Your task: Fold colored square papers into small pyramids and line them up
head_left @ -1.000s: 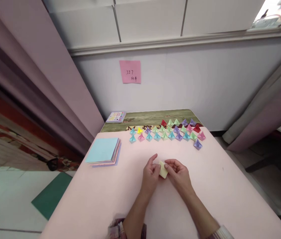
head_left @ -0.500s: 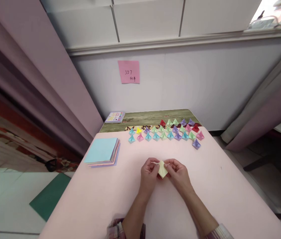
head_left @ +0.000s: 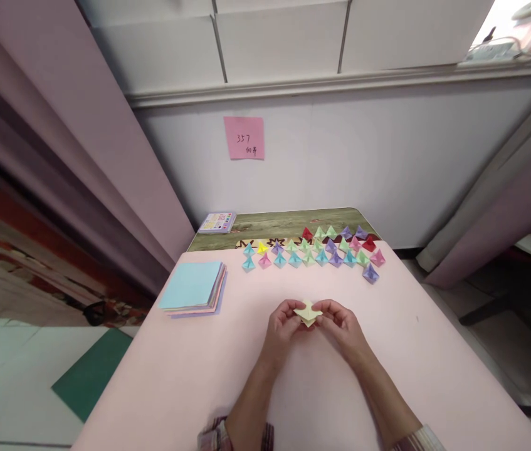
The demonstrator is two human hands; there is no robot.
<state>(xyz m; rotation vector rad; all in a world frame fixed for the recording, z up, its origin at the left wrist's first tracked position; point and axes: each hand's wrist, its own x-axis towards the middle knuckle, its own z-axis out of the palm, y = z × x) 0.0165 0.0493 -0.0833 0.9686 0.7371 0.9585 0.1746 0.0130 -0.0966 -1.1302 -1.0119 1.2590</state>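
Observation:
A small pale yellow origami piece (head_left: 308,313) is held between both hands above the middle of the pink tabletop. My left hand (head_left: 284,322) pinches its left corner between thumb and fingers. On the opposite side, my right hand (head_left: 338,319) grips the right corner in the same way. The paper shows a flattened shape with side points and a fold down its centre; its underside is hidden by the fingers. Beyond the hands, several finished origami boats (head_left: 309,257) in blue, green, purple, pink, yellow and red stand in rows.
A stack of coloured paper squares (head_left: 190,285) lies at the left of the pink table (head_left: 175,388). Behind it rests a printed pack (head_left: 217,222) on the wood-patterned strip (head_left: 269,222). A pink note (head_left: 245,138) hangs on the wall. Curtains (head_left: 119,125) flank the left side.
The yellow paper has gone from a tall diamond to a wider, flatter shape with points out to both sides. Both hands have shifted their grip on it slightly.

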